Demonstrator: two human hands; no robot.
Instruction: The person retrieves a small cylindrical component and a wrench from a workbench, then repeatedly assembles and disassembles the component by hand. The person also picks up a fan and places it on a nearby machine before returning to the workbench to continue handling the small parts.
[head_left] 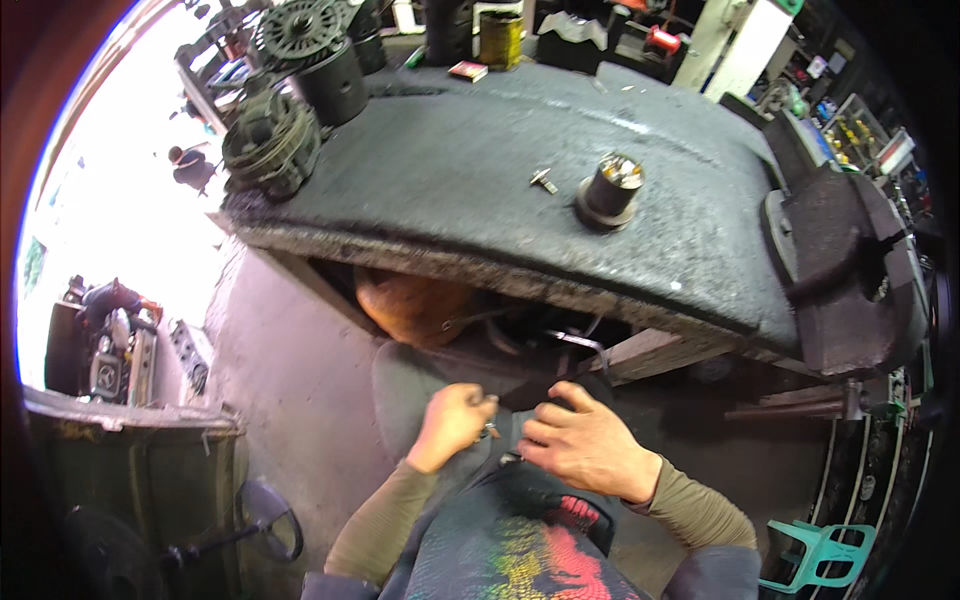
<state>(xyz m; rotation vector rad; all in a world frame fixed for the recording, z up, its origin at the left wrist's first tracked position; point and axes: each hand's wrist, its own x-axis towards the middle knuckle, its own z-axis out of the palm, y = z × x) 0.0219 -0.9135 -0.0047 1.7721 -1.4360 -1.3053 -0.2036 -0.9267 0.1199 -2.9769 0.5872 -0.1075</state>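
Note:
My left hand (458, 425) is closed in front of my body, with a small metal piece (489, 430) showing at its fingertips. Close on its right is my right hand (590, 447), its fingers curled inward; whatever they hold, if anything, is hidden. Both hands are apart from each other and short of the workbench (450, 150). On the bench top stands a dark cylinder (607, 197) on a round flanged base, with shiny metal bits in its top. A small T-shaped metal part (543, 181) lies to its left.
Greasy motor parts (270, 145) and a slotted round housing (325, 70) crowd the bench's left end. A yellow can (500, 40) and small box (468, 71) stand at the back. A heavy dark machine (850, 270) is mounted at right. Below are an orange rounded object (415, 305) and green stool (822, 552).

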